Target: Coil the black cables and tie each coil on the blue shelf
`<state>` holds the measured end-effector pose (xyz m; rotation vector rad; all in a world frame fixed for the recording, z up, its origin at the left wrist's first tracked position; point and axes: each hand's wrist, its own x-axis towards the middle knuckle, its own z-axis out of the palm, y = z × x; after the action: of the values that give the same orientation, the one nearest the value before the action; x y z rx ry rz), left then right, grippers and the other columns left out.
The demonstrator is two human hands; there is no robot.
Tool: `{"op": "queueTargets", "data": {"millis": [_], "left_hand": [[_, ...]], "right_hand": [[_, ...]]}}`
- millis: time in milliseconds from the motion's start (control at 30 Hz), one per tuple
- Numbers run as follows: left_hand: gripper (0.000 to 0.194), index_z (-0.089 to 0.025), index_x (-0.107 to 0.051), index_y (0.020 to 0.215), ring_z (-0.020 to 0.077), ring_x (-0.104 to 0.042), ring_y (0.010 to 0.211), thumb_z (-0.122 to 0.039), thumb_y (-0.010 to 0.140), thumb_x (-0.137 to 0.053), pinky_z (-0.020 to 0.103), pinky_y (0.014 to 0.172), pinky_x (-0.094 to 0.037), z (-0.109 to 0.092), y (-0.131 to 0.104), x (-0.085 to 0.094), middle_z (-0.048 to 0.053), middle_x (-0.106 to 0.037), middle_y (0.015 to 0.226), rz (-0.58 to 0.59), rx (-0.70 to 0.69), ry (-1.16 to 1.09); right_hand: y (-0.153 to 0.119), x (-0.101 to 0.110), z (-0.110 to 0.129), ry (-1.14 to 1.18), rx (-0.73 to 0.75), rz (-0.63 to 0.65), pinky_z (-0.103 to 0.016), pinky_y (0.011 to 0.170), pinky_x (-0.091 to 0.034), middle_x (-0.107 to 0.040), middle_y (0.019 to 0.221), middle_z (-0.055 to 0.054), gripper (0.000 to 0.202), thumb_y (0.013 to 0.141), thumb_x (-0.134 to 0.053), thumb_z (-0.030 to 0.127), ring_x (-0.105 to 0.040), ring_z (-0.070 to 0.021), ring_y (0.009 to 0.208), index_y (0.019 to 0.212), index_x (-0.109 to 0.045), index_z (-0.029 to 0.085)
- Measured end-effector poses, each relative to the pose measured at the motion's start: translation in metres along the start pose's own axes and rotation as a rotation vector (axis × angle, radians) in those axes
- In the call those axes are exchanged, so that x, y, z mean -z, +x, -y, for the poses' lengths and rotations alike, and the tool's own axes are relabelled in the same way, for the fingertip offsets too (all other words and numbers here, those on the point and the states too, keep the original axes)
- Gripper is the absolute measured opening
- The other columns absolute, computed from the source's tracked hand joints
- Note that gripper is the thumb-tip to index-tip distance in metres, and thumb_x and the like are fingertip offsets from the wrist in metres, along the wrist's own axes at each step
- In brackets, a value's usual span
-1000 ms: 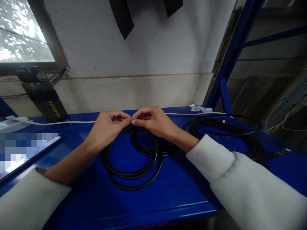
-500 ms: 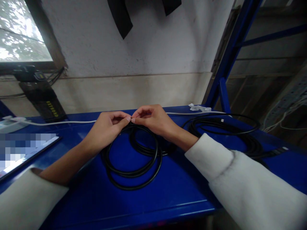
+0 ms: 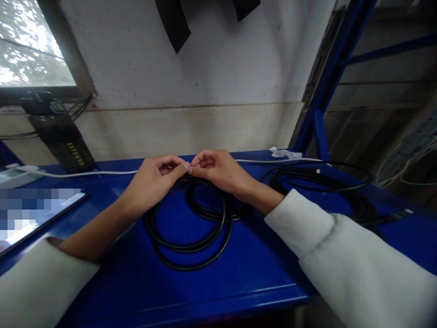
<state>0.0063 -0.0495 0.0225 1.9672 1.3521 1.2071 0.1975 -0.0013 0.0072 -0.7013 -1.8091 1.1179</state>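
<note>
A coiled black cable (image 3: 187, 248) lies in loops on the blue table (image 3: 246, 269). Over the top of the coil, my left hand (image 3: 157, 180) pinches with thumb and forefinger. My right hand (image 3: 220, 171) is closed in a pinch too, its fingertips meeting those of the left. What sits between the fingertips is too small and hidden to make out. Part of the coil passes beneath my right hand and wrist.
More black cable (image 3: 362, 205) is coiled at the right. A white cord (image 3: 102, 173) runs along the back, near crumpled clear plastic (image 3: 285, 154). At the left are a dark bottle-like container (image 3: 68, 141) and a screen device (image 3: 37, 218).
Both hands keep their pinch over the coil, with the fingertips slightly closer together. The whole view has shifted slightly.
</note>
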Motion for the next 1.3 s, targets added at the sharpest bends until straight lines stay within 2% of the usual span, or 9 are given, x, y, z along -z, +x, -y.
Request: {"op": "queueTargets", "data": {"millis": [200,467,633,800,1000,1133,1300], "left_hand": [[0.025,-0.023,-0.079,0.09,0.0238,-0.072,0.093,-0.047,0.09,-0.073,0.035,0.091,-0.054,0.0009,0.0015,-0.0009,0.004,-0.081,0.096,-0.009,-0.007,-0.018],[0.024,-0.022,-0.076,0.09,0.0218,-0.07,0.089,-0.045,0.092,-0.071,0.032,0.085,-0.052,0.0027,0.0018,0.0001,0.003,-0.078,0.092,-0.008,-0.012,-0.041],[0.025,-0.021,-0.077,0.091,0.0219,-0.072,0.09,-0.046,0.092,-0.072,0.033,0.087,-0.053,0.0034,0.0011,0.0,0.004,-0.08,0.094,0.002,-0.026,-0.041],[0.03,-0.02,-0.078,0.095,0.024,-0.074,0.088,-0.05,0.089,-0.074,0.036,0.085,-0.055,0.0044,0.0015,0.0011,0.005,-0.082,0.093,0.02,0.022,-0.027],[0.034,-0.021,-0.078,0.096,0.0261,-0.076,0.096,-0.05,0.082,-0.083,0.037,0.088,-0.055,0.007,0.0015,0.0006,0.007,-0.083,0.1,0.024,0.05,-0.071],[0.031,-0.021,-0.079,0.095,0.0253,-0.076,0.095,-0.044,0.077,-0.088,0.038,0.091,-0.055,0.008,0.0016,0.0008,0.005,-0.082,0.099,0.037,0.059,-0.099],[0.027,-0.02,-0.078,0.093,0.0237,-0.076,0.091,-0.036,0.073,-0.09,0.038,0.091,-0.056,0.0078,0.0027,0.0009,0.004,-0.081,0.096,0.034,0.056,-0.11]], "right_hand": [[-0.0011,0.0013,-0.0019,-0.071,0.013,0.043,-0.027,0.065,-0.04,-0.064,0.073,0.002,0.015,0.089,-0.071,0.028,-0.054,-0.0119,0.066,0.081,-0.071,0.015],[-0.0039,-0.0007,0.0022,-0.017,-0.008,0.035,-0.027,0.069,-0.042,-0.065,0.077,0.001,0.015,0.089,-0.072,0.029,-0.055,-0.0126,0.07,0.084,-0.072,0.015],[-0.0033,0.0004,0.0008,-0.015,-0.065,0.066,-0.027,0.075,-0.046,-0.071,0.085,-0.001,0.018,0.092,-0.072,0.033,-0.06,-0.014,0.076,0.094,-0.077,0.015],[-0.0023,-0.0001,-0.0002,-0.004,-0.066,0.057,-0.028,0.084,-0.049,-0.076,0.091,-0.004,0.015,0.093,-0.071,0.027,-0.065,-0.0152,0.083,0.095,-0.079,0.015],[-0.0009,0.0004,0.0,-0.015,-0.053,0.037,-0.026,0.077,-0.048,-0.076,0.087,-0.002,0.011,0.091,-0.073,0.024,-0.064,-0.0132,0.077,0.092,-0.079,0.014],[-0.0008,0.0001,0.0002,0.003,-0.059,0.015,-0.025,0.077,-0.049,-0.076,0.083,-0.001,0.005,0.087,-0.074,0.018,-0.065,-0.0127,0.076,0.087,-0.079,0.016],[-0.0014,-0.0011,0.0004,0.054,-0.076,0.008,-0.026,0.079,-0.05,-0.076,0.081,-0.002,0.007,0.087,-0.072,0.015,-0.067,-0.0132,0.076,0.082,-0.077,0.016]]}}
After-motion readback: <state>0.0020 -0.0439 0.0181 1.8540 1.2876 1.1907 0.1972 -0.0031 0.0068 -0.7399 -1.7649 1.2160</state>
